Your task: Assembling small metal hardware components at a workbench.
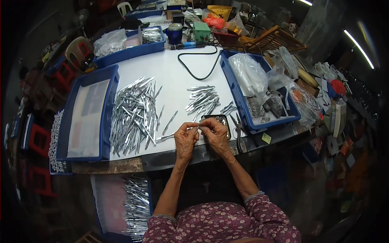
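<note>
Close together at the table's front edge, my left hand and my right hand meet at the fingertips. Both are closed in a pinch on something too small to make out. A slim silvery metal piece shows just left of my left hand; I cannot tell whether it is held or lying there. Partly behind my right hand sits a dark tray of small parts. To its right lie dark-handled pliers. A large heap of slim metal pieces spreads to the left, and a smaller heap lies beyond my hands.
A blue tray with a pale lining stands left; another blue bin with plastic bags stands right. Farther back are a blue tray, a black cable and a green box. Below the table edge, a bin holds metal pieces.
</note>
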Motion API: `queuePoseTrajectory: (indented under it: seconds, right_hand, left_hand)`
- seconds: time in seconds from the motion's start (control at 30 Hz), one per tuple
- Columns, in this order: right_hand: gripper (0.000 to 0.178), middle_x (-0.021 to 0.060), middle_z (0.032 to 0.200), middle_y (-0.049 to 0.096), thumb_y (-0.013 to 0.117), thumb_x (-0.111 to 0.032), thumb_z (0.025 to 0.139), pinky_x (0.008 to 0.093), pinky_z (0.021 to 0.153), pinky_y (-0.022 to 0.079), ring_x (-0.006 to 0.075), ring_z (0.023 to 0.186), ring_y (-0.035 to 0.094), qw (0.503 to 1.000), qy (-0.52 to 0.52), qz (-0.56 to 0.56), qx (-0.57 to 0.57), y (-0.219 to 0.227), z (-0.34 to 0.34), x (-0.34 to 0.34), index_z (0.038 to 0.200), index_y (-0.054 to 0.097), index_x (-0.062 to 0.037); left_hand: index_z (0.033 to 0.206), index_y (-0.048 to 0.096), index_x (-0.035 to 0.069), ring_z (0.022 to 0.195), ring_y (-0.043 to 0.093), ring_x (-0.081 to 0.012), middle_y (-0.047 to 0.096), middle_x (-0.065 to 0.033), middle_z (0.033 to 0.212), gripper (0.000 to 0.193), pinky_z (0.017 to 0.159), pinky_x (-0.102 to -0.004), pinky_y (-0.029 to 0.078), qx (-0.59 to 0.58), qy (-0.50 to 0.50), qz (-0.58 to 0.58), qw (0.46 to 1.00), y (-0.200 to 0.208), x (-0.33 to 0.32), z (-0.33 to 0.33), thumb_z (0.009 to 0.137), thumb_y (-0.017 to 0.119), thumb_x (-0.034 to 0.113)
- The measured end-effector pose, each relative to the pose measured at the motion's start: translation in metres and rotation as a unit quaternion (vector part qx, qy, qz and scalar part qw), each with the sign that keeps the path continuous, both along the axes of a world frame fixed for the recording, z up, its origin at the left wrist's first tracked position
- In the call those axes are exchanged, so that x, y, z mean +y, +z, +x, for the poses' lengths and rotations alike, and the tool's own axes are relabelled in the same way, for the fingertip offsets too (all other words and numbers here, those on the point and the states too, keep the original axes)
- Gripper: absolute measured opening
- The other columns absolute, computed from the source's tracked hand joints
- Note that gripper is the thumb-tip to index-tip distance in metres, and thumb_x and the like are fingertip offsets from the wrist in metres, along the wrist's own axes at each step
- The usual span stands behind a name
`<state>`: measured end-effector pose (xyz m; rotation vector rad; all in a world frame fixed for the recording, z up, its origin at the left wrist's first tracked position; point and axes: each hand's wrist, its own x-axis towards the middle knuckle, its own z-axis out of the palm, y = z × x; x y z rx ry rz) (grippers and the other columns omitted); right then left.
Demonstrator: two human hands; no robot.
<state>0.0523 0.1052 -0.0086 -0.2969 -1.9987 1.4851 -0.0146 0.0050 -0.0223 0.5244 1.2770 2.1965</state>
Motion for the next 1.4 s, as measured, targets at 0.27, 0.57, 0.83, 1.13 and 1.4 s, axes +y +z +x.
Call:
queuePoseTrajectory:
  seconds: [0.27,0.57,0.83,1.13,1.4]
  right_hand:
    - [0.009,0.0114,0.073,0.057,0.053,0.005,0.077,0.0277,0.055,0.044,0.0197,0.064,0.059,0.971,-0.026,0.229,0.061,0.002,0.000,0.009,0.083,0.058,0.0014]
    - [0.006,0.0011,0.073,0.058,0.059,-0.001,0.079,0.0204,0.057,0.045,0.0067,0.064,0.054,0.988,0.058,-0.144,0.016,0.005,0.006,0.007,0.084,0.059,0.0014]
    - [0.012,0.0017,0.074,0.059,0.065,-0.004,0.074,0.0195,0.061,0.046,0.0068,0.068,0.055,0.976,0.042,-0.215,-0.005,0.005,0.007,0.015,0.083,0.058,-0.0003]
    - [0.019,0.0082,0.083,0.062,0.062,0.001,0.077,0.0222,0.069,0.051,0.0119,0.076,0.060,0.966,0.022,-0.250,0.059,0.003,0.004,0.010,0.092,0.051,0.0014]
    - [0.024,0.0124,0.086,0.062,0.060,0.000,0.079,0.0231,0.069,0.052,0.0141,0.075,0.061,0.969,0.002,-0.240,0.060,-0.003,0.004,0.004,0.099,0.050,0.0070]
  left_hand:
    - [0.091,0.056,-0.001,0.048,0.035,-0.0019,0.046,0.0025,0.057,0.011,0.042,-0.0164,0.025,0.008,0.003,-0.010,1.000,-0.002,0.004,0.001,0.086,0.055,0.008]
    - [0.094,0.054,-0.001,0.042,0.032,-0.0018,0.046,0.0012,0.056,0.014,0.037,-0.0146,0.022,-0.053,-0.042,0.012,0.998,0.005,-0.004,0.000,0.083,0.056,0.007]
    - [0.090,0.055,-0.002,0.046,0.035,-0.0021,0.046,0.0021,0.056,0.011,0.041,-0.0162,0.023,0.047,0.042,-0.081,0.995,0.016,0.002,0.012,0.083,0.054,0.006]
    - [0.088,0.058,0.000,0.053,0.038,-0.0034,0.044,0.0033,0.059,0.009,0.046,-0.0184,0.028,0.173,0.168,-0.128,0.962,0.016,0.015,0.027,0.085,0.051,0.004]
    - [0.089,0.058,-0.002,0.055,0.049,-0.0088,0.054,-0.0044,0.063,0.012,0.048,-0.0225,0.037,0.284,0.226,-0.147,0.920,0.010,0.015,0.029,0.086,0.047,0.002]
